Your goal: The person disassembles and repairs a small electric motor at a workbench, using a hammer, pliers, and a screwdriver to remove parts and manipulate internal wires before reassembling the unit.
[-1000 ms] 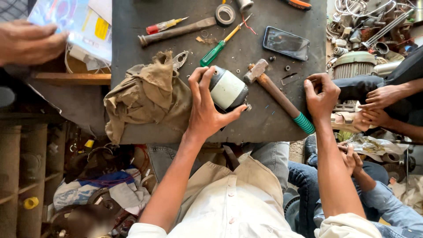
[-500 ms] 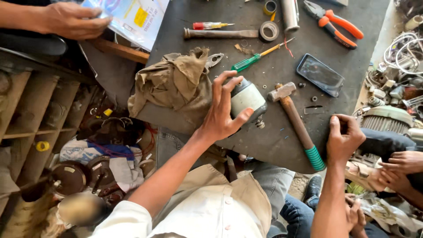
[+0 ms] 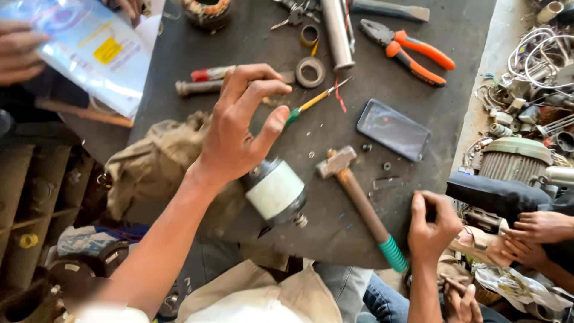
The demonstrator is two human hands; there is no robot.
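My left hand [image 3: 236, 128] hovers above the dark work table [image 3: 418, 96], fingers apart and holding nothing. Just below and right of it lies a small white cylindrical motor [image 3: 276, 192], and a green-handled screwdriver [image 3: 311, 103] lies past the fingertips. My right hand [image 3: 433, 224] rests as a closed fist on the table's near edge, next to the green grip end of a hammer [image 3: 359, 203]. A crumpled tan cloth [image 3: 155, 167] lies under my left wrist.
A black phone [image 3: 393, 129], orange-handled pliers [image 3: 409, 49], a tape roll [image 3: 310, 72] and a metal tube [image 3: 336, 30] lie farther back. Another person's hands [image 3: 18, 51] hold a plastic packet [image 3: 95, 54] at upper left. Metal clutter and a ribbed motor housing [image 3: 514, 160] sit right.
My left hand has let go of the white motor and lifted toward the screwdriver with fingers spread. The view has moved closer to the table. My right fist stays at the edge.
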